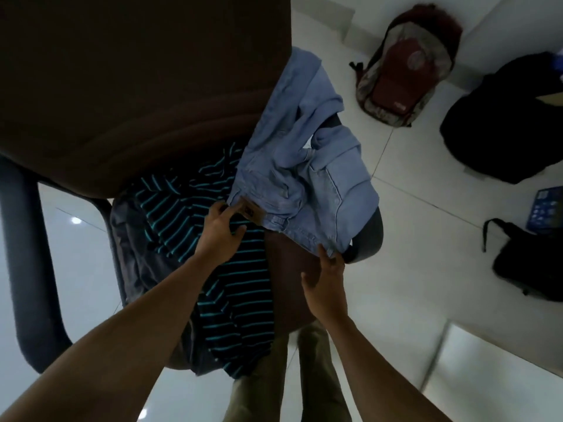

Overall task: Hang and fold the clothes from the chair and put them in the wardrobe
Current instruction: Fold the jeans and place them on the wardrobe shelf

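Fingers and thumb of your left hand [219, 236] pinch the waistband of the jeans [292, 166], just left of its brown patch. Your right hand [326, 284] holds the waistband's right corner: index finger on the near face, other fingers hidden behind the denim, thumb spread clear.

Count one pair of jeans, light blue, lying on the right side of the chair [137, 86]. The legs trail toward the far side, over the right armrest [368, 236].

Count two more garments on the seat:
- One striped shirt [243, 300], dark with teal stripes, to the left of the jeans and partly under them. It hangs over the near seat edge.
- One grey garment [128, 239], mostly covered by the striped shirt; its type cannot be determined.

The chair back blocks the far left of the view.

Count three bags on the floor to the right:
- One red backpack [408, 68], far.
- Two black bags [502, 123] [524, 269], both cut off by the frame.

One blue box [545, 208] lies between the black bags, also cut off.
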`<state>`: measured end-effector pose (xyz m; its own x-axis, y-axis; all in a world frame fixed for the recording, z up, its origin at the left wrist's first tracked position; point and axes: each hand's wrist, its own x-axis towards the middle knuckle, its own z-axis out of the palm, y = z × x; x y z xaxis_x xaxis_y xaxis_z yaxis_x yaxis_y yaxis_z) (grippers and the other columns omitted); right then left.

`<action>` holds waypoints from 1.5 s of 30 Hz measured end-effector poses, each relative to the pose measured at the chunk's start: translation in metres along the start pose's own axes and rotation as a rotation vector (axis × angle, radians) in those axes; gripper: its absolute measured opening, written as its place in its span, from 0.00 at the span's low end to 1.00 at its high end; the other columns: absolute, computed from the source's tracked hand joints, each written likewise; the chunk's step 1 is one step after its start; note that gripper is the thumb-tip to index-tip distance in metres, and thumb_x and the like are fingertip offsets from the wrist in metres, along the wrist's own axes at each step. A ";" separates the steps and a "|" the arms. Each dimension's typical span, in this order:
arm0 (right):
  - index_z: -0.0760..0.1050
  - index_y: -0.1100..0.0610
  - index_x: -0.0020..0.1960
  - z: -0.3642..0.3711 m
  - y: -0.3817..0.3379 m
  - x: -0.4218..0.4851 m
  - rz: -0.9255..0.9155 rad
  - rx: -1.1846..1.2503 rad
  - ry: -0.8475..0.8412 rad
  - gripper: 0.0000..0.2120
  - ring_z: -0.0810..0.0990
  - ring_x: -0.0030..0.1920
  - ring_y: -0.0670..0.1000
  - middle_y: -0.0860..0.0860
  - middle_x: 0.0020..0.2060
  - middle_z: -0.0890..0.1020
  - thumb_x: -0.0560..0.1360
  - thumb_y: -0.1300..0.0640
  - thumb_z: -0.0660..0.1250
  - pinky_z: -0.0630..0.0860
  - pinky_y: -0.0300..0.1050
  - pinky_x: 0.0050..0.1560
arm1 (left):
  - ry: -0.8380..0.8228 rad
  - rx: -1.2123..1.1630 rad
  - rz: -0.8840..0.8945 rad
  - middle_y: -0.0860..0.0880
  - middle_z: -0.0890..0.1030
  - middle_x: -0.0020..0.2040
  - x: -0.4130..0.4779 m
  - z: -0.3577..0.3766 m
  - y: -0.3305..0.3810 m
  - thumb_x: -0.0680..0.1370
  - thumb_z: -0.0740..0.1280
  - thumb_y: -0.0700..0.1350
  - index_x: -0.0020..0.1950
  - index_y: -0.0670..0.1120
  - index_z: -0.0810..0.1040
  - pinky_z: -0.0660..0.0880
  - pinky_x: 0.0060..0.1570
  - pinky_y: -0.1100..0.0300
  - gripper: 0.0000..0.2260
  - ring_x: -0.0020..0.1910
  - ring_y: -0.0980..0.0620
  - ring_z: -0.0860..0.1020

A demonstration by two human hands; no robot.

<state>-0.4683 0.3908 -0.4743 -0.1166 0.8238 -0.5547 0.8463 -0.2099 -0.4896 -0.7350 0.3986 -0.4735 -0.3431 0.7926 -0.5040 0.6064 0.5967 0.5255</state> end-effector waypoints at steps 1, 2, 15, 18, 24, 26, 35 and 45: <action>0.54 0.40 0.78 0.001 -0.001 0.004 0.031 0.018 0.035 0.34 0.65 0.74 0.56 0.48 0.75 0.57 0.78 0.47 0.67 0.72 0.60 0.68 | 0.019 -0.008 -0.014 0.43 0.56 0.79 0.008 0.002 -0.003 0.80 0.68 0.47 0.76 0.52 0.66 0.65 0.71 0.48 0.25 0.76 0.40 0.58; 0.57 0.40 0.78 0.002 -0.003 0.008 0.065 0.037 0.071 0.32 0.67 0.73 0.56 0.48 0.74 0.59 0.78 0.48 0.67 0.73 0.61 0.67 | 0.030 -0.018 -0.036 0.42 0.54 0.79 0.015 0.003 -0.003 0.80 0.67 0.47 0.76 0.53 0.66 0.64 0.72 0.47 0.24 0.77 0.40 0.56; 0.43 0.33 0.77 0.018 -0.003 0.013 0.150 0.031 0.114 0.41 0.62 0.76 0.59 0.53 0.78 0.57 0.76 0.43 0.67 0.70 0.68 0.67 | -0.046 0.066 0.007 0.44 0.59 0.78 0.054 0.004 0.003 0.79 0.69 0.50 0.75 0.59 0.67 0.60 0.71 0.45 0.25 0.74 0.38 0.59; 0.46 0.35 0.78 0.022 -0.001 0.015 0.146 0.033 0.132 0.41 0.64 0.75 0.59 0.53 0.77 0.57 0.75 0.42 0.68 0.71 0.66 0.66 | -0.106 0.069 0.015 0.44 0.62 0.77 0.061 0.004 -0.003 0.75 0.70 0.57 0.74 0.64 0.66 0.63 0.72 0.42 0.28 0.74 0.39 0.61; 0.54 0.38 0.78 0.021 -0.002 0.015 0.121 0.104 0.242 0.39 0.73 0.68 0.56 0.44 0.72 0.58 0.72 0.40 0.69 0.78 0.60 0.61 | -0.111 0.068 0.056 0.44 0.74 0.67 0.085 0.014 -0.028 0.65 0.68 0.66 0.67 0.69 0.69 0.73 0.62 0.40 0.29 0.63 0.38 0.75; 0.62 0.41 0.76 0.023 -0.003 0.018 0.102 0.177 0.278 0.33 0.75 0.65 0.55 0.46 0.69 0.62 0.74 0.44 0.70 0.79 0.55 0.60 | -0.121 0.040 0.063 0.45 0.75 0.65 0.081 0.007 -0.016 0.65 0.68 0.64 0.63 0.68 0.74 0.72 0.64 0.41 0.26 0.62 0.40 0.75; 0.80 0.45 0.54 0.011 -0.029 0.026 0.178 0.611 0.391 0.12 0.82 0.49 0.41 0.52 0.51 0.85 0.75 0.60 0.72 0.79 0.35 0.50 | -0.096 -0.138 0.009 0.46 0.79 0.60 0.062 -0.022 -0.001 0.73 0.76 0.42 0.61 0.54 0.80 0.76 0.63 0.53 0.19 0.58 0.49 0.78; 0.83 0.56 0.54 -0.022 -0.056 -0.017 0.034 0.513 0.448 0.08 0.79 0.49 0.45 0.47 0.52 0.76 0.78 0.64 0.68 0.76 0.33 0.49 | 0.080 -0.302 -0.023 0.49 0.83 0.53 0.012 -0.057 0.031 0.75 0.69 0.34 0.54 0.46 0.84 0.77 0.52 0.60 0.11 0.52 0.51 0.81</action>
<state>-0.5022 0.3999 -0.4225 0.2262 0.9275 -0.2977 0.4791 -0.3720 -0.7950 -0.7612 0.4339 -0.4240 -0.4167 0.7789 -0.4688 0.3613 0.6151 0.7008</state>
